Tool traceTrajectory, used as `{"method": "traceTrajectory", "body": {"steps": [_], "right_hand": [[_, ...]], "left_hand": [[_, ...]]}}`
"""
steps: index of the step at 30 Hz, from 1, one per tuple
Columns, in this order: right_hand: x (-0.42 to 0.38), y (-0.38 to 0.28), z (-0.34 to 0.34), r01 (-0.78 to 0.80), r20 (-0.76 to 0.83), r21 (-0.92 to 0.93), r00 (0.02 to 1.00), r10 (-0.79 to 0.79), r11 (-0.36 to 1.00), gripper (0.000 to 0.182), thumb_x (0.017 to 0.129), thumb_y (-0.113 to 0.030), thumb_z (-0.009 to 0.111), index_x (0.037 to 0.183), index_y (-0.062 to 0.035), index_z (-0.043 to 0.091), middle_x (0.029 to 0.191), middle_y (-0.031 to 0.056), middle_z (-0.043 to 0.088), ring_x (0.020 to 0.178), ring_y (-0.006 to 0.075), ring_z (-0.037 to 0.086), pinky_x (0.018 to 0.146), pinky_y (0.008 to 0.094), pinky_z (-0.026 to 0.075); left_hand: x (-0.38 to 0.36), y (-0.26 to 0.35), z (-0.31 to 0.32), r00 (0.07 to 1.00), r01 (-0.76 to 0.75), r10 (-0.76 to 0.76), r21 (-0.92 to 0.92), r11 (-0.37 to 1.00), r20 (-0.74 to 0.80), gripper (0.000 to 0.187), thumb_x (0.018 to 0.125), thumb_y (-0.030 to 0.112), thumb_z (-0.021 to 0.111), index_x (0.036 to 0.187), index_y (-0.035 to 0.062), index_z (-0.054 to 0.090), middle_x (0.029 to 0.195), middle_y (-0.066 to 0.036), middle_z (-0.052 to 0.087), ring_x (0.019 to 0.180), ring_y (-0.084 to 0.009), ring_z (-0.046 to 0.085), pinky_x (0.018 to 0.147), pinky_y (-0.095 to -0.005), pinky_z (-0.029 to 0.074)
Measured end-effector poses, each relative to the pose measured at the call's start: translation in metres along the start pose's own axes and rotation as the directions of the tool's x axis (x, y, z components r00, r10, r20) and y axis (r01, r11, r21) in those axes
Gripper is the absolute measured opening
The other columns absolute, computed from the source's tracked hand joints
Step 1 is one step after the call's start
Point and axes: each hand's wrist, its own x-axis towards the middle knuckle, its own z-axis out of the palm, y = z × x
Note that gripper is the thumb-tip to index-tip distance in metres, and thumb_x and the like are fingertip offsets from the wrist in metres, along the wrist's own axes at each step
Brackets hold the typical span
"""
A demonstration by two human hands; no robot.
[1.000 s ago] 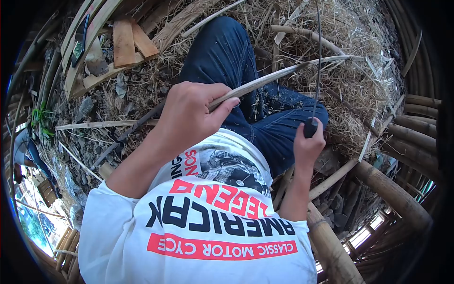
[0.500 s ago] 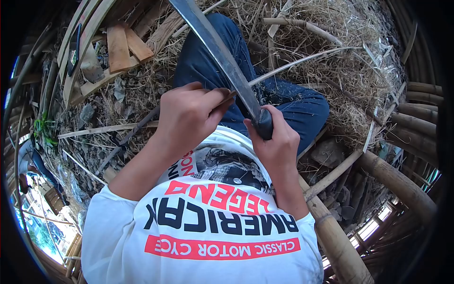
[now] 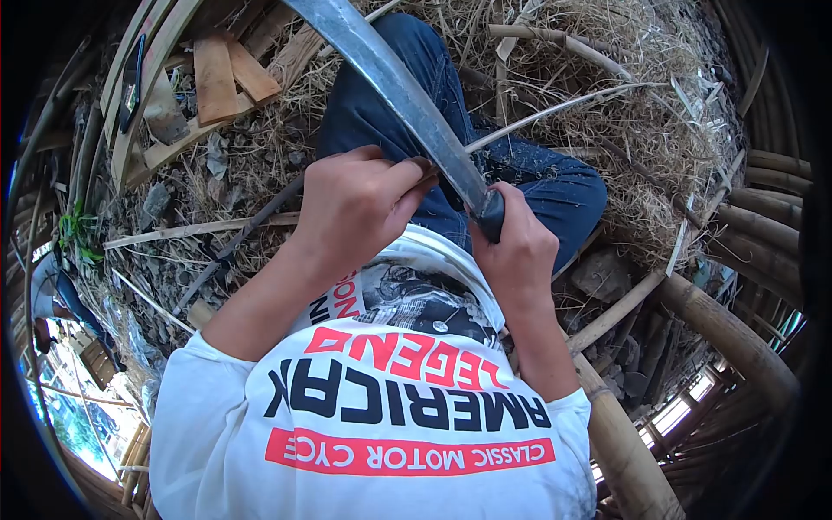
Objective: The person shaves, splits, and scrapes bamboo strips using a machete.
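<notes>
My right hand (image 3: 524,247) is closed around the dark handle of a machete (image 3: 416,113). Its long grey blade slants up and left across my lap, past the top of the view. Just left of the blade, my left hand (image 3: 355,204) is closed in a pinch at the near end of a thin bamboo strip (image 3: 563,111). A small brown bit shows between its fingertips. Passing behind the blade, the strip stretches to the right over my knee. Whether the edge touches the strip is hard to make out. Fine shavings dot my blue jeans (image 3: 555,191).
A heap of curly shavings (image 3: 624,165) covers the ground ahead and right. Thick bamboo poles (image 3: 728,334) lie at the right. Flat wooden pieces (image 3: 215,78) and curved slats (image 3: 139,104) sit at upper left. Part of another person (image 3: 65,290) shows at far left.
My right hand has shifted slightly right and forward, and the machete has turned so more of its flat face shows. My left hand has barely moved.
</notes>
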Motion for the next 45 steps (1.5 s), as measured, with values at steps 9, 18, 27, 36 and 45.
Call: {"method": "traceTrajectory", "body": {"steps": [9, 18, 27, 36, 45], "right_hand": [[0.009, 0.042, -0.012, -0.164, -0.075, -0.207, 0.986, 0.152, 0.965, 0.032, 0.087, -0.025, 0.072, 0.109, -0.0051, 0.058, 0.083, 0.019, 0.069, 0.075, 0.0399, 0.069, 0.062, 0.046, 0.055], [0.024, 0.16, -0.03, -0.416, -0.176, -0.303, 0.909, 0.379, 0.857, 0.037, 0.092, -0.038, 0.066, 0.105, -0.0039, 0.061, 0.08, 0.0215, 0.07, 0.078, 0.0428, 0.069, 0.067, 0.0502, 0.054], [0.006, 0.04, -0.015, -0.199, -0.125, 0.136, 0.968, 0.216, 0.97, 0.037, 0.079, -0.027, 0.083, 0.101, -0.0037, 0.063, 0.075, 0.0151, 0.066, 0.068, 0.0376, 0.068, 0.059, 0.042, 0.052], [0.004, 0.024, -0.004, 0.0, -0.053, 0.001, 0.999, 0.0, 1.0, 0.044, 0.078, -0.027, 0.08, 0.105, -0.0012, 0.059, 0.079, 0.0135, 0.067, 0.066, 0.0313, 0.068, 0.056, 0.0392, 0.054], [0.015, 0.087, -0.009, -0.112, -0.137, -0.194, 0.987, 0.086, 0.975, 0.039, 0.088, -0.039, 0.072, 0.098, -0.0047, 0.057, 0.072, 0.0147, 0.068, 0.065, 0.0354, 0.068, 0.054, 0.0429, 0.054]], "left_hand": [[-0.003, -0.001, -0.004, 1.0, -0.004, 0.003, -0.048, 0.999, -0.025, 0.014, 0.077, 0.011, 0.078, 0.09, 0.0065, 0.074, 0.063, -0.006, 0.061, 0.052, -0.021, 0.052, 0.048, -0.0335, 0.041], [-0.009, 0.004, -0.01, 1.0, 0.026, -0.024, -0.078, 0.997, 0.019, 0.012, 0.078, 0.009, 0.078, 0.089, 0.0037, 0.074, 0.062, -0.006, 0.061, 0.052, -0.0191, 0.051, 0.047, -0.0322, 0.039], [0.011, 0.01, -0.014, 1.0, -0.002, 0.002, -0.07, 0.998, -0.004, 0.016, 0.076, 0.007, 0.078, 0.092, 0.0034, 0.075, 0.063, -0.008, 0.062, 0.052, -0.0204, 0.052, 0.048, -0.0327, 0.04], [0.007, 0.007, -0.004, 0.998, -0.012, 0.01, 0.031, 0.999, 0.059, 0.01, 0.078, 0.01, 0.076, 0.083, 0.0076, 0.068, 0.057, -0.006, 0.055, 0.052, -0.0229, 0.051, 0.047, -0.0362, 0.04], [0.001, 0.008, -0.004, 0.998, 0.007, -0.006, -0.023, 1.0, 0.07, 0.016, 0.078, 0.007, 0.077, 0.094, 0.0053, 0.074, 0.058, -0.006, 0.057, 0.049, -0.0202, 0.048, 0.045, -0.0327, 0.038]]}}
